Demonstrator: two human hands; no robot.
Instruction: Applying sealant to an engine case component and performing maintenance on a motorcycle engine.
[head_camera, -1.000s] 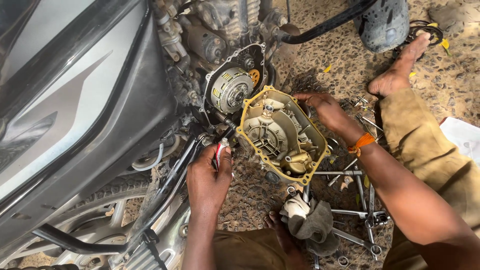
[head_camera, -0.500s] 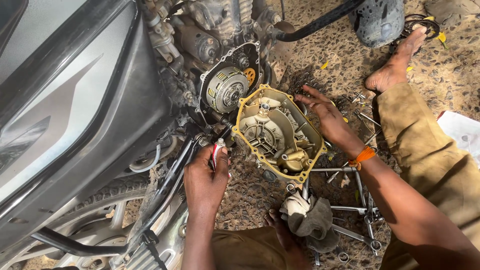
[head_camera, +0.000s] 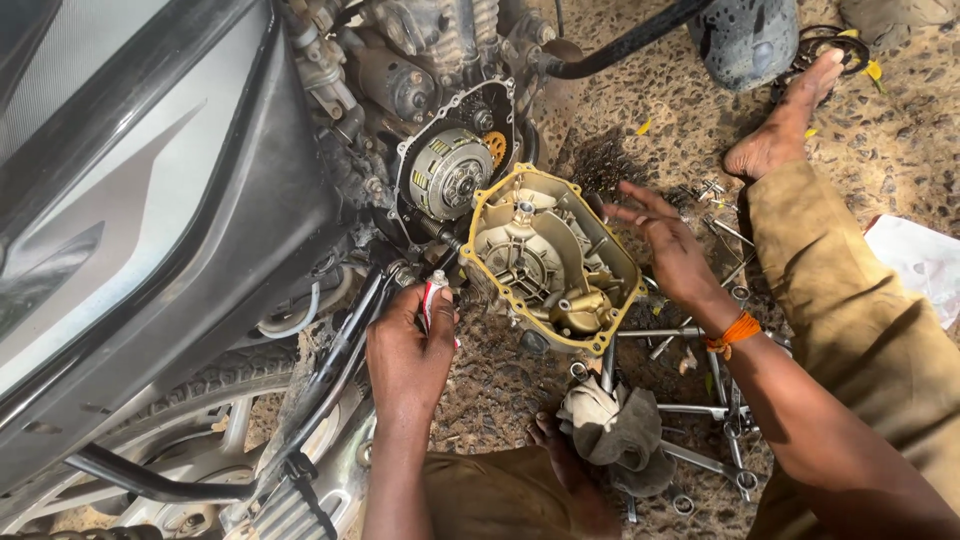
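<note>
A gold-rimmed engine side cover (head_camera: 553, 262) leans inner side up against the open motorcycle engine, just below the exposed round clutch (head_camera: 447, 175). My left hand (head_camera: 408, 350) grips a small red-and-white tube (head_camera: 434, 300) close to the cover's lower left edge. My right hand (head_camera: 672, 250) hovers just right of the cover with fingers spread, holding nothing. An orange thread band circles that wrist.
Spanners and sockets (head_camera: 700, 420) lie scattered on the gravel ground by my knee, with a dirty rag (head_camera: 612, 428) among them. The motorcycle's dark body panel (head_camera: 150, 200) fills the left. My bare foot (head_camera: 785, 115) rests at upper right near a helmet (head_camera: 745, 35).
My right hand has come off the cover's right edge and now hovers open beside it. The cover has settled lower against the engine. My left hand keeps the tube.
</note>
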